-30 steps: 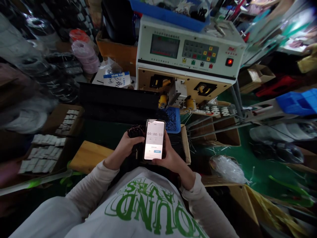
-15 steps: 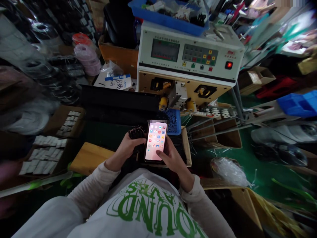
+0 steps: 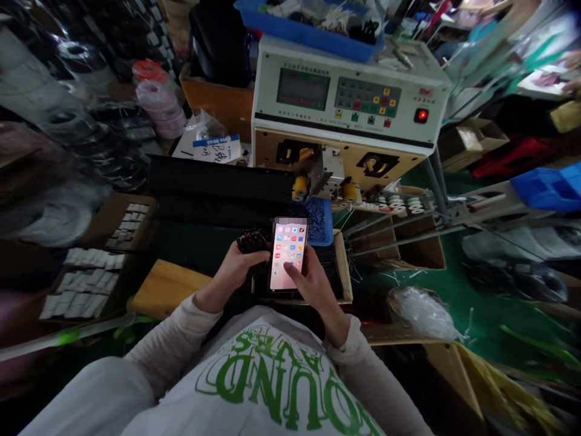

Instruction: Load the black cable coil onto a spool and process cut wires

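My left hand (image 3: 240,272) is closed around a bundle of dark wires (image 3: 252,241), whose cut ends stick up above the fingers. Just to its right, my right hand (image 3: 311,281) grips a smartphone (image 3: 288,254) from behind and below. One finger of that hand rests on the lit screen, which shows rows of app icons. The wires run down behind my hands, and their lower part is hidden.
Ahead stands a wire-processing machine (image 3: 349,97) with a display and keypad, a blue bin (image 3: 308,36) on top. A small blue tray of parts (image 3: 318,221) sits before it. A wooden bench (image 3: 170,287) lies left, with cardboard boxes and wire coils beyond.
The phone screen has gone from a timer reading 00:00:53 to the app icons. My right finger has come onto the screen. The view has shifted slightly.
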